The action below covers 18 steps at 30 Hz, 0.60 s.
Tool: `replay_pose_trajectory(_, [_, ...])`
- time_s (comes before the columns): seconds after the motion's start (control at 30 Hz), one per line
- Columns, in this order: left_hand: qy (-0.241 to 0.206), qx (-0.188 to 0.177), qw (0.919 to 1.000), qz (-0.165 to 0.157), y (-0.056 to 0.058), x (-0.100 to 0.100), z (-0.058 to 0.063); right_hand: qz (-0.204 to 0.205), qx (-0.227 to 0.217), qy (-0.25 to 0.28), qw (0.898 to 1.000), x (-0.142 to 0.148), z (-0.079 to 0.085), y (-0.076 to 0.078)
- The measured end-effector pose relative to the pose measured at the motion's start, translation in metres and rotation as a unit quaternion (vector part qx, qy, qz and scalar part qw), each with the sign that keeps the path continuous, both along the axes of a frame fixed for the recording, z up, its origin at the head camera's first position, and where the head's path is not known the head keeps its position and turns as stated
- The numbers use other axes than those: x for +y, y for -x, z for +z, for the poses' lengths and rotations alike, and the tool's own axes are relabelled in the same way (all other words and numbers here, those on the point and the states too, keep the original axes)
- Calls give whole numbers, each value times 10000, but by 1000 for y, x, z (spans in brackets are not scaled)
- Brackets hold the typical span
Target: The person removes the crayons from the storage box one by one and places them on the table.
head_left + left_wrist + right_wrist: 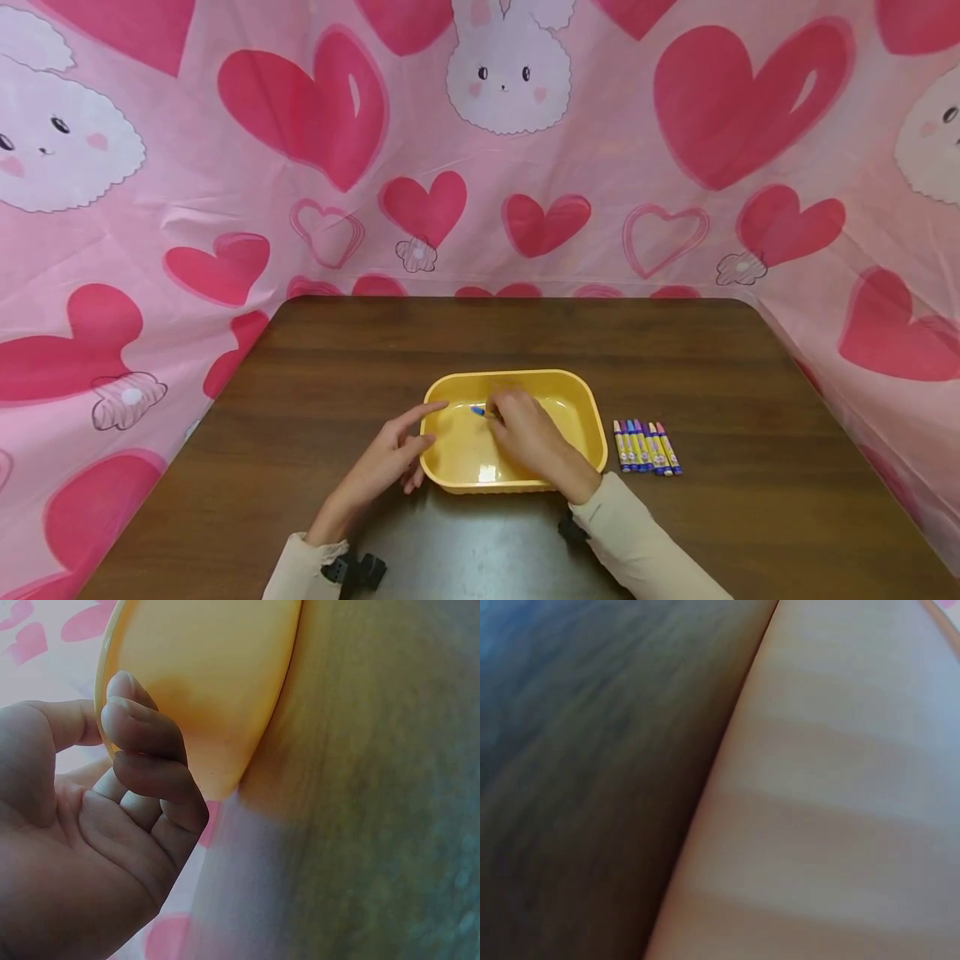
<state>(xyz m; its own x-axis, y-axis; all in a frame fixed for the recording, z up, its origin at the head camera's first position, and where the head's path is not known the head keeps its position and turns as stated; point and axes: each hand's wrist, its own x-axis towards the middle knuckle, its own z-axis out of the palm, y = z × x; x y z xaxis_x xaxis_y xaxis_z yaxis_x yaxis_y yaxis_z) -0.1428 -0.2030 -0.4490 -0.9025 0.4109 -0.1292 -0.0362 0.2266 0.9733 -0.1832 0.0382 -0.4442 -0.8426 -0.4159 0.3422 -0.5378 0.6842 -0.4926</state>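
Note:
A yellow plastic basin [450, 479] stands on the table. My left hand [386, 458] holds its left rim; in the left wrist view, the left hand [135, 795] has curled fingers against the outer wall of the basin [217, 667]. Inside the basin, my right hand [525, 429] holds a crayon, whose blue tip [477, 410] points left out of the fingers; the rest of it is hidden. To the right of the basin lies a row of several crayons [645, 447] in yellow wrappers. The right wrist view shows only the basin's ribbed outer wall [825, 795] and the table, with no hand.
The dark wooden table [360, 342] carries the basin near its front middle. Behind and around it hangs a pink cloth [465, 283] with hearts and rabbits. Dark wrist cameras sit at both cuffs, the right one [572, 527] close to the basin's front right corner.

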Motion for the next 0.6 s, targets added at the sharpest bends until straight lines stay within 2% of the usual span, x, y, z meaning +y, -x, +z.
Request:
replay_pose_trajectory(0.13, [-8,-3,10000,-4,1,0,-1,96,-274,-447,9986,1,-4,1])
replay_pose_trajectory(0.23, [-5,5,10000,0,1,-1,-1,32,-200,-346,9992,1,-2,1])
replay_pose_trajectory(0.43, [-23,32,10000,1,1,-2,0,-124,50,289,9995,0,6,0])
replay_pose_trajectory(0.6, [2,10,10000,-48,1,-2,0,-288,43,1062,9939,10,19,-5])
